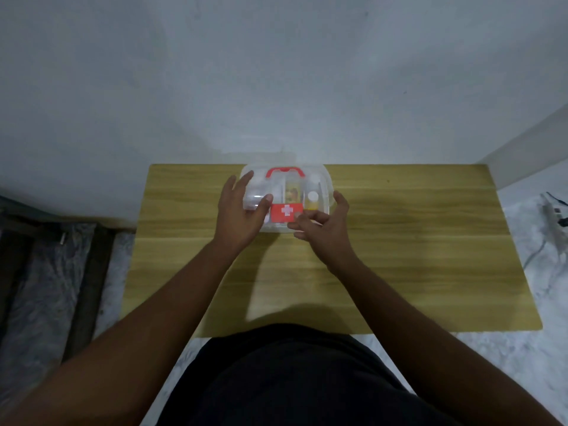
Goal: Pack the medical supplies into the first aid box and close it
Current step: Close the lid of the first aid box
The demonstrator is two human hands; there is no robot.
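First aid box (322, 186): clear plastic, lid down, sitting at far centre edge of the wooden tabletop (415, 241), close to the wall. Red handle (285, 172) on the far side, red latch with white cross (285, 212) on the near front face. Supplies visible through the lid: small bottle with white cap (312, 200) on the right, yellowish printed pack (292, 193) in the middle, whitish items on the left, too blurred to identify.

Left hand (238, 213): fingers spread, palm on the box's left end, thumb lying on the lid just left of the latch. Bracing the box, not closed around anything.

Right hand (327, 229): at the box's front right corner, fingers loosely curled, fingertips at the latch's right edge. Thumb raised beside the right wall. Can't tell if it's actually pinching the latch.

Rest of tabletop bare wood.
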